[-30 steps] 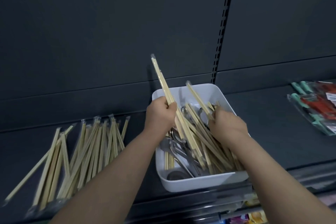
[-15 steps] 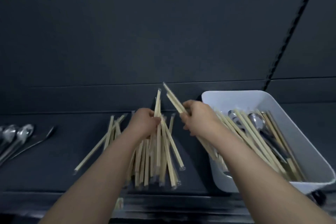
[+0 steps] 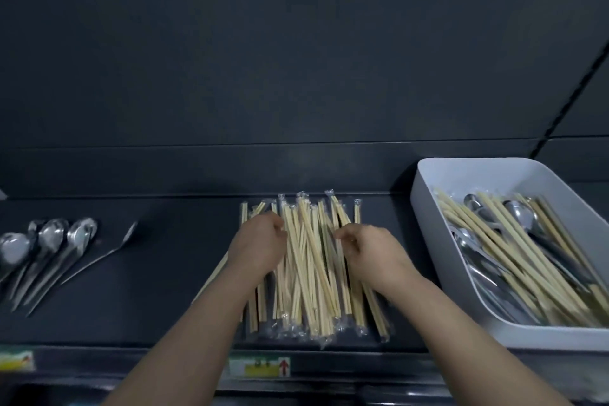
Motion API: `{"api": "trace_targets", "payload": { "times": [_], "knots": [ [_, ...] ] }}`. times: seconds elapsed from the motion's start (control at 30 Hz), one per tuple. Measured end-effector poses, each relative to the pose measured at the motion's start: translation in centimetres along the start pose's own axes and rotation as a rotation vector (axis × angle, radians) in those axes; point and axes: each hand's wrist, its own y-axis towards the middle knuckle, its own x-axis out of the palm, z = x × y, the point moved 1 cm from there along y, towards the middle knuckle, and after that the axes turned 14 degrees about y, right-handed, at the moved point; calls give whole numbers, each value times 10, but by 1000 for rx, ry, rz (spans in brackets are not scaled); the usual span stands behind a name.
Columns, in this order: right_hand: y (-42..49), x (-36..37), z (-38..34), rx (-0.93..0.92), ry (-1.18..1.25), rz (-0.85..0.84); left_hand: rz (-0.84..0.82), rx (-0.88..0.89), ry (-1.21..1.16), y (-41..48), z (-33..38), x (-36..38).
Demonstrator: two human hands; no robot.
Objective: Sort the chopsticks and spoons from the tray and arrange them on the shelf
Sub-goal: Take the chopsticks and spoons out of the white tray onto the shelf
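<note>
Chopsticks [image 3: 309, 273] in clear wrappers, heaped lengthwise on the dark shelf [image 3: 158, 273] at mid-frame, far ends toward the back panel [image 3: 296, 59], near ends just short of the front edge. Mostly parallel, a few crossing. Stray stick [image 3: 216, 275] angled out at the left, partly under the forearm.

Left grip [image 3: 260, 245] knuckles up on the heap's left side, fingers curled down onto the sticks. Right grip [image 3: 365, 249] on the heap's right side, likewise curled, thumb and forefinger close together. Both touching the heap (pinching a stick or only resting there: impossible to tell). Bare forearms reaching in from the bottom edge.

White tray [image 3: 428, 234] to the right on the same shelf, near the heap but apart from it, set at a slant. Inside, tray chopsticks [image 3: 514, 257] lying diagonally over and among tray spoons [image 3: 520, 217], bowls toward the far wall.

Far left on the shelf, well apart from the heap, spoons [image 3: 49, 241] in a cluster, bowls toward the back, handles fanning toward the front edge. Lone spoon [image 3: 108, 254] just right of them, slanted, apart from the cluster.

On the front rail below the heap, a yellow-green label [image 3: 260, 367] with a red arrow.
</note>
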Motion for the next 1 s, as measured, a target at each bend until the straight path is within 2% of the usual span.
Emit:
{"api": "trace_targets", "payload": {
  "times": [0.23,0.37,0.53,0.63,0.8,1.0],
  "knots": [
    [-16,-47,12,-204,-299,262,75,197,-175,-5,62,-1],
    [-28,-92,38,-150,-345,345,102,279,-251,-10,118,3],
    [-49,-153,103,98,-381,244,100,377,-231,-25,194,21],
    [-57,-176,140,190,-357,164,76,376,-175,-31,230,36],
    [-43,-188,172,142,-304,51,102,297,-39,-41,264,54],
    [-11,-165,156,19,-391,-129,125,230,84,-57,268,53]
  ]
}}
